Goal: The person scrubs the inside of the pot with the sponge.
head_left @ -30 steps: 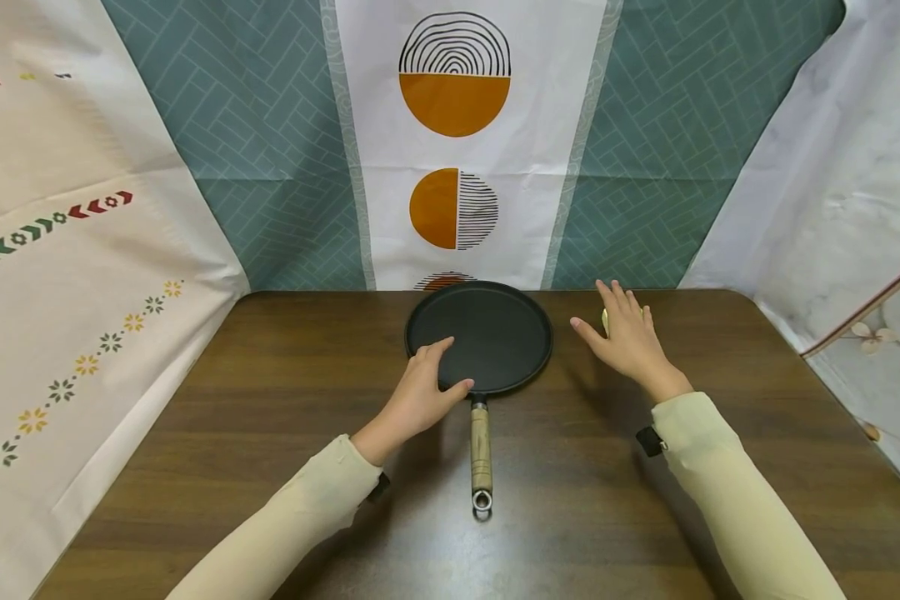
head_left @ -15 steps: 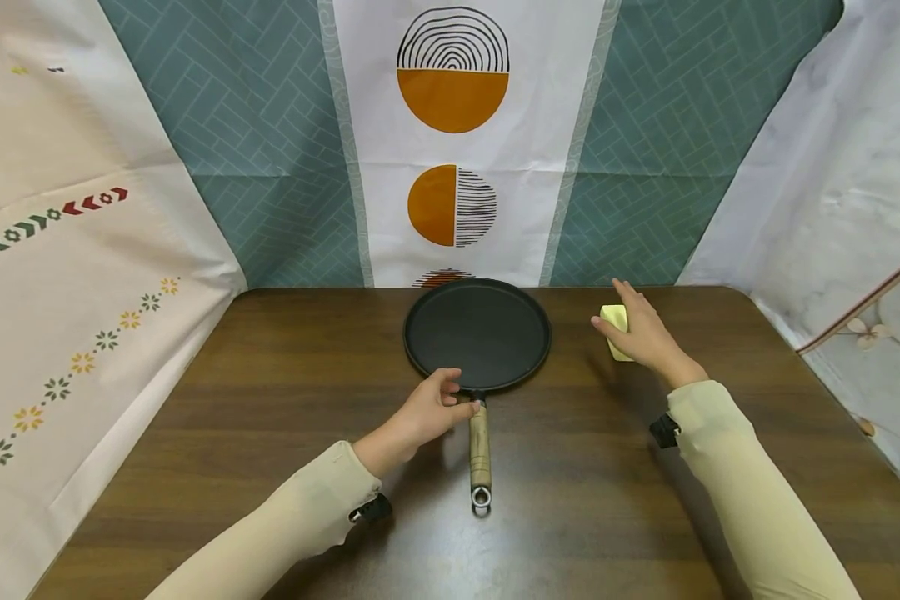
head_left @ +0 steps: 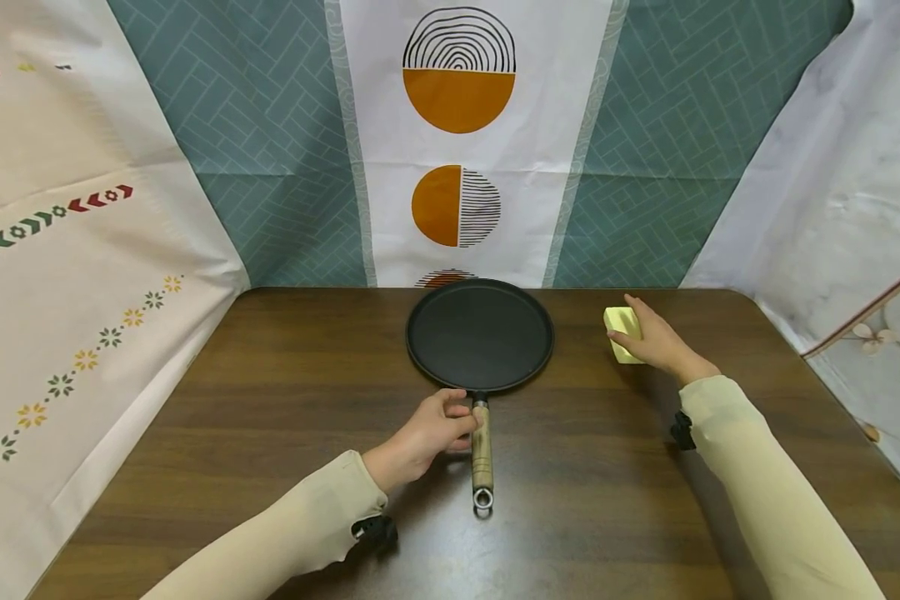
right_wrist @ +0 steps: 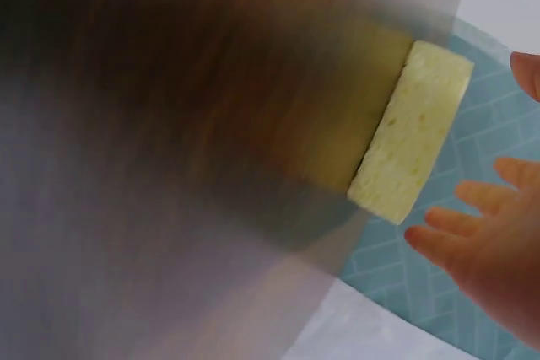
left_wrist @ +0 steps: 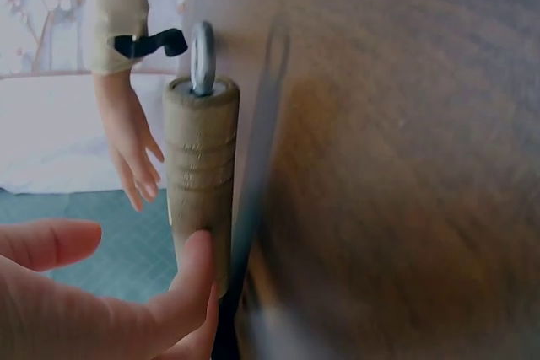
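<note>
A flat black frying pan (head_left: 480, 333) lies on the table with its wooden handle (head_left: 482, 458) pointing toward me. My left hand (head_left: 429, 435) is at the upper part of that handle. In the left wrist view a fingertip overlaps the handle's side, while the thumb (left_wrist: 51, 242) stays apart, so the fingers are not wrapped round it. To the right of the pan sits a yellow sponge (right_wrist: 412, 132) with small holes. My right hand (head_left: 662, 343) hovers over it, fingers spread; in the right wrist view its fingertips are apart from the sponge.
The brown wooden table (head_left: 307, 350) carries the pan and sponge. A teal patterned cloth (head_left: 285, 150) with a white strip hangs behind its far edge. Light cloths flank it, one with flower motifs (head_left: 82, 358) on the left. A metal ring (head_left: 483, 500) ends the handle.
My left hand has come down from above the pan to beside its handle. The right hand has drawn back and rightward, uncovering more of the sponge. Pan and sponge have stayed put.
</note>
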{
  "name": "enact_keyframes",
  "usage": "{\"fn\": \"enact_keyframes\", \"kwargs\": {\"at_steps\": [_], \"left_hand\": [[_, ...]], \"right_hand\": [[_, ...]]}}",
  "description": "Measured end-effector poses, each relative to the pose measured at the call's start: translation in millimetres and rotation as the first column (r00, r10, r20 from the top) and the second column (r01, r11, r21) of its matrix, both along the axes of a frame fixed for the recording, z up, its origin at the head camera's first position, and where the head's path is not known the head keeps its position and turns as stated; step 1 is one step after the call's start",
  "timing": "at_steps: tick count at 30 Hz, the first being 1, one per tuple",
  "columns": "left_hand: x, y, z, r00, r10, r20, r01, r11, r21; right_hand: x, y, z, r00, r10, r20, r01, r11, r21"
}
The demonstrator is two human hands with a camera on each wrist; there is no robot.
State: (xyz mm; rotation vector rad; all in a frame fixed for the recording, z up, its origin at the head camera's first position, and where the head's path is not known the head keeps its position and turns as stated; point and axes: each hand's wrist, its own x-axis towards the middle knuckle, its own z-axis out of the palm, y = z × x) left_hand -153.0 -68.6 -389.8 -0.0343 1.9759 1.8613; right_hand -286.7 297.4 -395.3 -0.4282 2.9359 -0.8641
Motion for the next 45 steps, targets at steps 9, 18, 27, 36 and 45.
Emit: {"fn": "enact_keyframes", "kwargs": {"at_steps": [9, 18, 27, 36, 45], "left_hand": [[4.3, 4, -4.3, 0.999, 0.040, -0.010, -0.040, 0.999, -0.009], [6.9, 8, -10.7, 0.999, 0.045, 0.003, -0.045, 0.999, -0.022], [10.6, 10, -15.6, 1.000, 0.024, 0.013, -0.023, 0.999, -0.026], [11.0, 10, -19.9, 1.000, 0.025, 0.004, -0.025, 1.000, -0.017], [10.3, 10, -22.4, 0.999, 0.032, 0.012, -0.032, 0.999, -0.014]], "right_hand": [[-5.8, 7, -2.1, 0.999, 0.022, 0.043, -0.027, 0.993, 0.119], [-3.8, 5, -5.9, 0.994, 0.006, 0.109, -0.027, 0.980, 0.195], [-4.8, 5, -9.1, 0.993, -0.008, 0.117, -0.017, 0.977, 0.213], [-4.0, 5, -10.9, 0.997, -0.007, 0.080, -0.009, 0.982, 0.188], [-5.9, 6, -9.9, 0.999, 0.004, 0.045, -0.011, 0.988, 0.154]]}}
